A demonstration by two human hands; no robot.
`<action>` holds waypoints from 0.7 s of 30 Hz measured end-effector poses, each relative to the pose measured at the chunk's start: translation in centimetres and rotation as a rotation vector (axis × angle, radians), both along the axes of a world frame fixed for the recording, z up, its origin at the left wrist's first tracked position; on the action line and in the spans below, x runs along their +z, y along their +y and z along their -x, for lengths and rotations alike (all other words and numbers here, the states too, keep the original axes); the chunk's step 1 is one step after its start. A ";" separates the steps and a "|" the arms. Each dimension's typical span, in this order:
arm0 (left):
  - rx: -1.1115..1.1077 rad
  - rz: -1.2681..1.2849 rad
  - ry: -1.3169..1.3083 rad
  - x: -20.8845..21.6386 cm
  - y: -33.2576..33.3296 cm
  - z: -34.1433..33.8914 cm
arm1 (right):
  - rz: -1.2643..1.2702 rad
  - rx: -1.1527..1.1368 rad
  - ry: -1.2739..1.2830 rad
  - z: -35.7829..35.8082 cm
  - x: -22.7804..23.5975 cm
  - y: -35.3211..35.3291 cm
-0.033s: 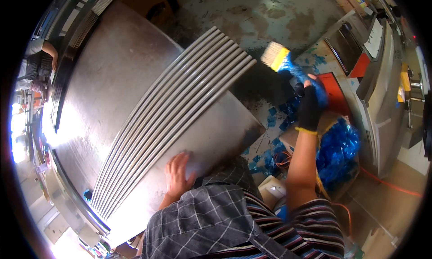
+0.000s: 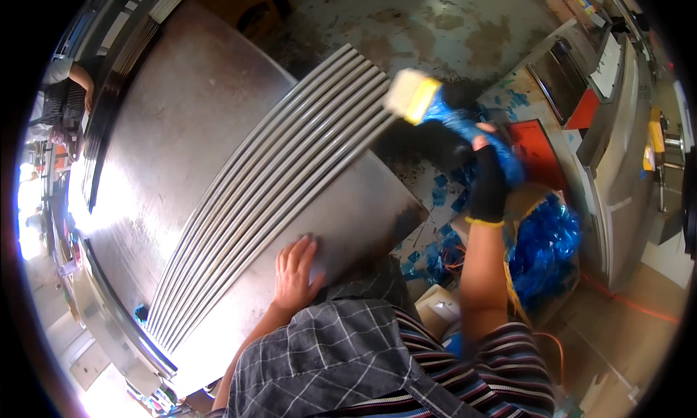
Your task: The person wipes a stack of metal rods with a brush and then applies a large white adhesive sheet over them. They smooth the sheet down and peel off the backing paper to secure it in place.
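A wide paintbrush (image 2: 451, 116) with pale bristles, a yellow band and a blue-wrapped handle is in my right hand (image 2: 489, 172). That hand wears a black fingerless glove with a yellow cuff, its fingers closed round the handle. Slightly blurred, the bristles overlap the far right ends of a row of long metal rods (image 2: 268, 178); whether they touch cannot be told. The rods lie side by side across a flat metal sheet (image 2: 348, 207). My bare left hand (image 2: 294, 274) rests on the sheet's near part, fingers stretched out, just beside the nearest rod.
Right of me stands a box with crumpled blue plastic film (image 2: 544, 247). Behind my gloved hand is a red panel (image 2: 539, 153). Blue scraps (image 2: 439, 189) litter the floor. An orange cord (image 2: 632, 302) runs at the right. Another person's arm (image 2: 81, 76) shows far left.
My right hand has swung the brush leftward, from beyond the rods' ends to over them. My left hand has shifted slightly right and stays on the sheet.
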State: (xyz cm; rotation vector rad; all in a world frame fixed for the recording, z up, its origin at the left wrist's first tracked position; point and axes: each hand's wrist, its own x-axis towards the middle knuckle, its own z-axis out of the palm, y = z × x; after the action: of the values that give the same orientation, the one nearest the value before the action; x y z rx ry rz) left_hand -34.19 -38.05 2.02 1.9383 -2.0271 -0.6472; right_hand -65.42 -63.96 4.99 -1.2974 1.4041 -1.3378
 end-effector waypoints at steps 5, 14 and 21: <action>-0.110 -0.058 0.002 -0.3 -5.9 2.8 | -0.244 0.009 -0.004 1.1 -0.7 -1.5; 0.006 -0.105 -0.040 -1.4 -6.4 3.9 | 0.442 0.481 0.882 -0.6 2.1 -4.0; 0.039 -0.154 -0.072 -1.5 -6.4 4.4 | 0.569 0.853 0.644 -5.2 4.5 0.7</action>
State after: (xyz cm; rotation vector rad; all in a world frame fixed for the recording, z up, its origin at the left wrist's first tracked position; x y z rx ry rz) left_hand -38.56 -44.44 0.49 2.1111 -2.0298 -0.7551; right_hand -60.17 -63.25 9.47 -2.4944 0.6277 -0.7398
